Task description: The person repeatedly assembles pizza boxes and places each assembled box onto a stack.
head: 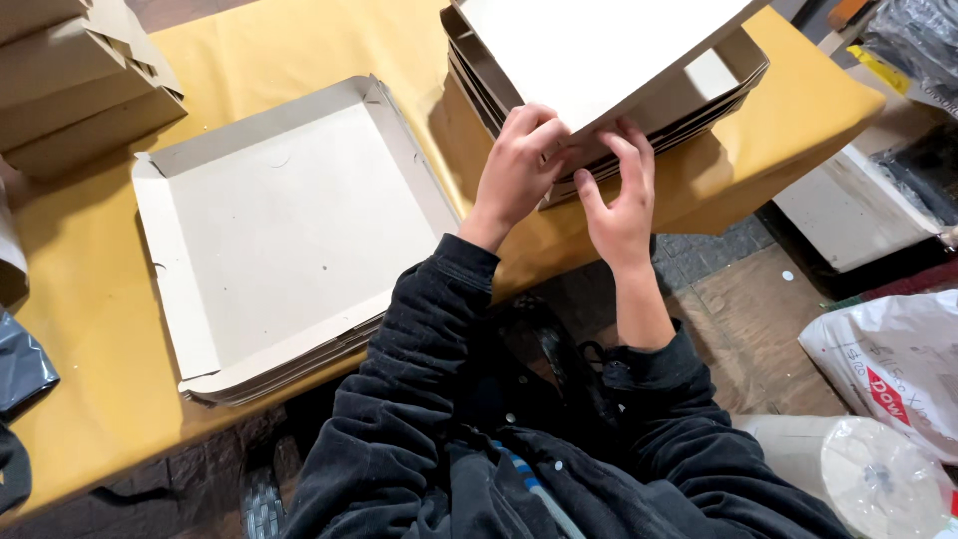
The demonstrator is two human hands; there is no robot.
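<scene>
The cardboard sheet [589,45] lies tilted on top of the stack of folded box trays [699,95] at the near edge of the yellow-covered table [299,40], its lower edge lifted toward the person. The left hand [519,165] has its fingers curled over that lower edge, pinching it against the top of the stack. The right hand [619,195] sits just beside it, fingers spread and slightly bent, fingertips pressing on the same edge; whether it actually grips the sheet I cannot tell. Left of the stack, well apart from it, a second pile of open flat trays [284,230] rests on the table. Farther left of the stack, at the table's far corner, stand closed cardboard boxes [75,85]. To the right of the stack, down on the floor, sits a white plastic bag [888,364].
</scene>
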